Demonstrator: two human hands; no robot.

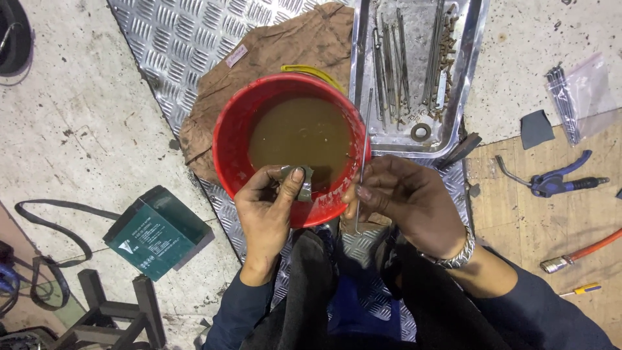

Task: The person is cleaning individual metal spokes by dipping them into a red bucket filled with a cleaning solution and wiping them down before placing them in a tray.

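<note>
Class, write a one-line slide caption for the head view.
Left hand holds a small grey pad; right hand holds a thin metal spoke over a red bucket.

Rod (363,162): thin, grey metal, nearly upright, pinched in my right hand (405,198) at the red bucket's rim.
Pad (303,185): small, grey, folded, wet, pinched in my left hand (269,207) over the bucket's near edge.

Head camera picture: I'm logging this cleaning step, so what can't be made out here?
- Red plastic bucket: its bottom is hidden by murky brown liquid.
- Small grey piece in the left hand: mostly covered by the thumb, kind unclear.
- Thin metal rod in the right hand: too thin to show its surface.
- Black object: cut off by the left edge.
</note>
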